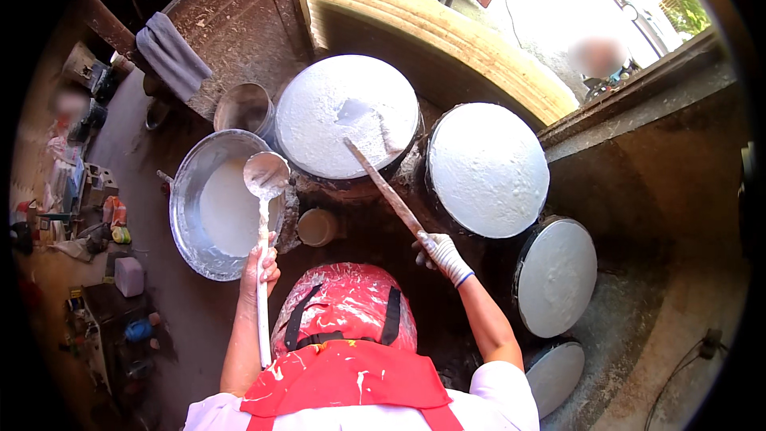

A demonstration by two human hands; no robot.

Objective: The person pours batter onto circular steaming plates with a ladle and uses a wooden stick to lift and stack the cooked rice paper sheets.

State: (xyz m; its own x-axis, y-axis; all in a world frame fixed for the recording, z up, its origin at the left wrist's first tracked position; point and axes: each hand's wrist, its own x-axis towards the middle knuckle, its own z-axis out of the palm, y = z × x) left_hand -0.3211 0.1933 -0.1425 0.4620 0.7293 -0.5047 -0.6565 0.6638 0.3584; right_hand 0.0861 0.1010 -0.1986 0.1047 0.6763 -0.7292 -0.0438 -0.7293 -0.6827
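My left hand point(259, 265), bare and smeared with white, is closed round the long white handle of a ladle point(266, 175). The ladle's bowl, coated in white, overlaps the right rim of a wide metal basin point(185, 227) holding white liquid point(229, 207). My right hand point(441, 257), in a glove with a white cuff, grips a long wooden stick point(384, 190). The stick's far tip overlaps the near part of a large round white-covered top point(319, 112). Bumpy white material coats this top, with a smoother greyish patch near its middle. I cannot tell whether the tip touches it.
More round white tops point(488, 172) curve down my right side, including a lower one point(557, 278). Behind the basin stands a metal pot point(243, 108); a small round container point(317, 227) sits nearer me. A grey towel point(171, 56) hangs at the left. A low ribbed barrier point(431, 20) borders the bright outside.
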